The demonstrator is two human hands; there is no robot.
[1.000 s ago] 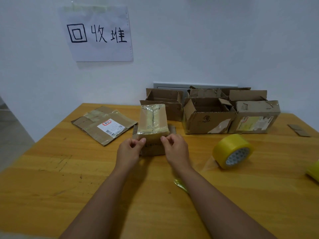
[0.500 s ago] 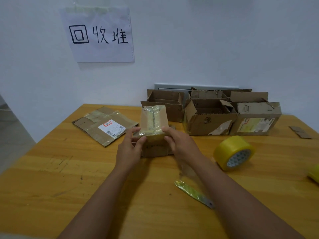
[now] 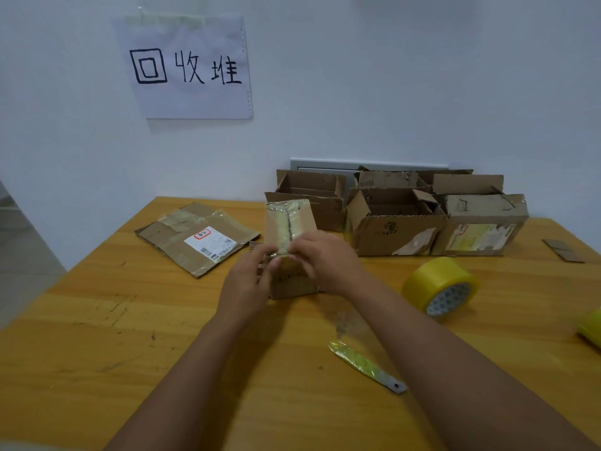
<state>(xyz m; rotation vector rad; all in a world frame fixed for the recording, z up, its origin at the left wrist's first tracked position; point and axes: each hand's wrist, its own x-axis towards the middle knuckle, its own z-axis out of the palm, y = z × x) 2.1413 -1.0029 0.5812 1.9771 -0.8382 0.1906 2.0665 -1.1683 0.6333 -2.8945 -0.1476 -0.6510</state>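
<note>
A small cardboard box (image 3: 290, 222) stands on the wooden table (image 3: 97, 320) in the middle, its top sealed with yellowish tape. My left hand (image 3: 247, 281) holds the box's near left corner, fingers curled on it. My right hand (image 3: 328, 258) is on the near top edge, fingertips pinching at the tape there. Both hands meet at the front edge and hide the lower part of the box. A thin blade (image 3: 367, 366) wrapped in yellow tape lies on the table under my right forearm.
A flattened cardboard box (image 3: 198, 239) with a white label lies at the left. Several open and taped boxes (image 3: 396, 219) stand against the wall. A yellow tape roll (image 3: 439, 288) sits at the right, another roll (image 3: 590, 327) at the right edge, a cardboard scrap (image 3: 562, 250) behind.
Both hands moved inward along the box's near edge until their fingertips meet at the tape. The taped blade, earlier under my right wrist, now lies free on the table.
</note>
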